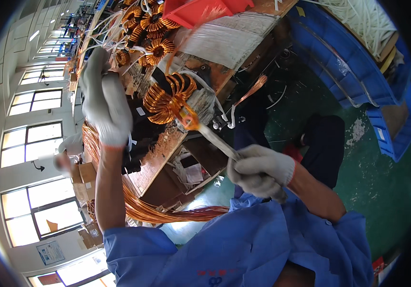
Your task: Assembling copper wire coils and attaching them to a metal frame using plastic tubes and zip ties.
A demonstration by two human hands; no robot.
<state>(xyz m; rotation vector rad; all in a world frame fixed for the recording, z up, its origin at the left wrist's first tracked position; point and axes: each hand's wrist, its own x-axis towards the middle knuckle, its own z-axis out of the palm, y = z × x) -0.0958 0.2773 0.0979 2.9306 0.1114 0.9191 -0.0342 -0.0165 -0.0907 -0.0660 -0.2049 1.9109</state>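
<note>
A copper-wound ring coil [169,98] sits on a grey block [202,107] at the edge of the worn wooden bench. Stranded copper leads, partly in white sleeving, stretch away from it. My gloved right hand [263,172] is closed around a pale stick-like piece [217,141]. Its orange end [188,118] lies against or just over the coil's near side; I cannot tell its exact kind. My gloved left hand [106,103] is raised to the left of the coil, fingers stretched out and slightly blurred, with nothing visible in it.
Several finished-looking coils [153,28] pile at the far bench end beside a red bin [191,12]. Long copper wires [167,214] hang along the bench's left and near side. Blue crates [344,57] stand to the right, one beneath white sleeves [363,21]. A cardboard box [193,174] is under the bench.
</note>
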